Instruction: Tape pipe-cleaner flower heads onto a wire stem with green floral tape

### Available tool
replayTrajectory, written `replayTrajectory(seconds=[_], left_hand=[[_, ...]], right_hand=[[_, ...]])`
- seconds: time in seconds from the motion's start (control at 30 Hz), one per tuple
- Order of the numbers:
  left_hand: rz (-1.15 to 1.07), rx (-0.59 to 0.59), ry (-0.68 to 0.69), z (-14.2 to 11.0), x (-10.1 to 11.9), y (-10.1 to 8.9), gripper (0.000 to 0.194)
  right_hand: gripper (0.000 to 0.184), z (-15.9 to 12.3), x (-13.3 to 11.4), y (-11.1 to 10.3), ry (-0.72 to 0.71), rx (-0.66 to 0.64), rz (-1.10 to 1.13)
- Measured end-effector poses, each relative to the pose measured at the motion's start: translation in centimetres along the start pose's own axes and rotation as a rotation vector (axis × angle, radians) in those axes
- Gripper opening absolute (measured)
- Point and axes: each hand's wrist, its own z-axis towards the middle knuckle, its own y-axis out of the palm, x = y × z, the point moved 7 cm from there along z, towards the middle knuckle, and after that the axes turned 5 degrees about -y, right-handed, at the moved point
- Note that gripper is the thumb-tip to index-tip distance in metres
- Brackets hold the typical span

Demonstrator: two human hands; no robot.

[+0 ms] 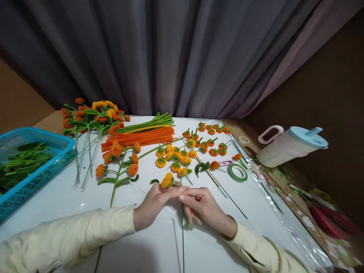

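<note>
My left hand and my right hand meet at the fingertips near the front middle of the white table. Both pinch a thin dark green stem wire that runs down toward me. At the top of the wire, just beyond my left fingers, sits a small yellow-orange pipe-cleaner pumpkin with a green leaf. Both hands are closed on the stem.
Several small orange pumpkins lie scattered beyond my hands. A bundle of orange and green pipe cleaners and finished stems lie at back left. A blue basket stands left; green tape roll and a jug right.
</note>
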Motion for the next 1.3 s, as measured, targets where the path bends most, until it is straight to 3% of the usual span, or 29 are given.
replayTrajectory(seconds=[0.1,0.2,0.47,0.63,0.83,0.97,1.07,1.13,1.23,1.3], left_hand=[[0.021,-0.023,0.013,-0.1,0.1,0.2,0.022],[0.043,-0.023,0.017,0.0,0.2,0.3,0.024],[0.161,-0.094,0.024,0.1,-0.3,0.4,0.046],[0.229,-0.138,0.025,-0.1,-0.1,0.6,0.04],[0.218,-0.066,0.01,0.0,0.1,0.2,0.034],[0.166,-0.151,0.029,-0.1,0.3,0.9,0.035],[0.152,-0.127,0.037,-0.1,0.3,0.7,0.03],[0.15,-0.069,0.052,0.0,0.2,0.2,0.024],[0.134,-0.04,0.046,0.1,-0.1,-0.1,0.021],[0.119,-0.022,0.025,0.2,-0.3,-0.4,0.021]], right_hand=[[0.034,0.2,0.1,-0.2,0.028,-0.187,0.039],[0.032,0.2,0.2,-0.4,0.045,-0.265,0.075],[0.032,0.2,0.4,0.4,0.064,-0.275,0.155],[0.029,0.2,0.2,0.3,0.08,-0.222,0.104],[0.033,0.2,0.2,0.1,0.143,-0.259,0.047],[0.035,0.3,-0.1,-0.4,0.173,-0.207,-0.041],[0.035,0.3,-1.3,-1.4,0.149,-0.172,-0.191],[0.033,0.3,-3.0,-2.6,0.085,-0.18,-0.414],[0.026,-0.1,-6.7,-4.9,-0.009,-0.273,-0.894],[0.02,-0.1,-10.6,-7.0,-0.138,-0.197,-1.093]])
